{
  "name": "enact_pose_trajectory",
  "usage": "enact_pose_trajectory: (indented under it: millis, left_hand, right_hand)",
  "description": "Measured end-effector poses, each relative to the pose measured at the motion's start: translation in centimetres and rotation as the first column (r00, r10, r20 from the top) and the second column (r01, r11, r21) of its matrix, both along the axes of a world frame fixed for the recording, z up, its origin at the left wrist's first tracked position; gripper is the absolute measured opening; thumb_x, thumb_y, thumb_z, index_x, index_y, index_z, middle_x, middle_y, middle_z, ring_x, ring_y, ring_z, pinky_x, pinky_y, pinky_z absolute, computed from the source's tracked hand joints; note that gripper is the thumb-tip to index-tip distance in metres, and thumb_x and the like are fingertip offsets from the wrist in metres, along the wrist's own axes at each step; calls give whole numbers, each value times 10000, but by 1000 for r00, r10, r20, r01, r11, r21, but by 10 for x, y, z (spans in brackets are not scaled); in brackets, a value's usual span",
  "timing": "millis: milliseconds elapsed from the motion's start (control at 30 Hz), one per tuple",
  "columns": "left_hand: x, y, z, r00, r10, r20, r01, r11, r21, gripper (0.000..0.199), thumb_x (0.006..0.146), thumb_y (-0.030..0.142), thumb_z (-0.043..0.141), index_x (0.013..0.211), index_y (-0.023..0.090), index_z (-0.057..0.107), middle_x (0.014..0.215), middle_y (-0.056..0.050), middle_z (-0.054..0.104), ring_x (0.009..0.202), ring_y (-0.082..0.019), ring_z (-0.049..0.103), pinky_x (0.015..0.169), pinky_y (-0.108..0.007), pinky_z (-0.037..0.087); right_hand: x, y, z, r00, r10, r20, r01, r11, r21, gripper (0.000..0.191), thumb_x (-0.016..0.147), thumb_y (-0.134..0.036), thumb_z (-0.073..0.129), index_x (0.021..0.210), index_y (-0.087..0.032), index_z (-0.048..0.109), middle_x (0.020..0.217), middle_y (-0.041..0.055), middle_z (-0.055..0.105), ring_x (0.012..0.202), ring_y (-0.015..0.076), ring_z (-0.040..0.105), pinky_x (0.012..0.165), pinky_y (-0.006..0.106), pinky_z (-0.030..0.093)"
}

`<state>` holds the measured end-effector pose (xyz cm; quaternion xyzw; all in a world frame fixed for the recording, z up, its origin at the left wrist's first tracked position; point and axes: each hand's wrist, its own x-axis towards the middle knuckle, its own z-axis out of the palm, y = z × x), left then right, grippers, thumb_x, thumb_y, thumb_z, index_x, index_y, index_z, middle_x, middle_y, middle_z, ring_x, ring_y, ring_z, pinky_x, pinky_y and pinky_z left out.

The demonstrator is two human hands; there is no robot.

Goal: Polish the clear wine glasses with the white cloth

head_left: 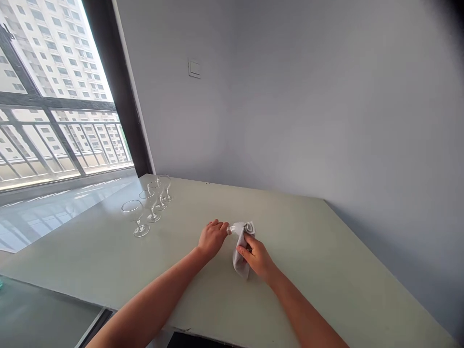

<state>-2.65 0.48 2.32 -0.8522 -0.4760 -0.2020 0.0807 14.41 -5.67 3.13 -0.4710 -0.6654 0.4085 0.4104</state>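
My left hand is closed round the foot end of a stemmed glass, which is tipped on its side just above the table. Its foot is hidden under my fingers. My right hand grips a pale grey cloth that wraps the bowl end of the glass, and a loose fold of it hangs down toward the tabletop. Most of the bowl is covered by the cloth.
Several clear stemmed glasses, the closest one among them, stand upright in a row at the left of the pale green table. Grey walls border the table's far and right sides. A window is at the left.
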Motion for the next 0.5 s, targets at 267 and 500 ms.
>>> enact_pose_trajectory:
  millis: [267,500]
  left_hand:
    - [-1,-6,9,982,-186,20,177,959,222,299,846,227,448,1141,223,497,774,-51,612,907,-191,491,928,-397,250]
    - [-7,-5,14,925,-275,261,324,930,-171,434,795,499,468,1120,220,539,656,-13,581,637,-134,497,642,-256,360]
  right_hand:
    - [10,10,-6,924,-19,-382,-107,945,-308,303,700,-467,602,744,-168,600,573,-12,530,506,129,510,500,286,463]
    - [29,8,22,953,162,-257,-238,924,-299,322,685,-452,633,737,-135,603,610,8,569,570,135,541,563,278,453]
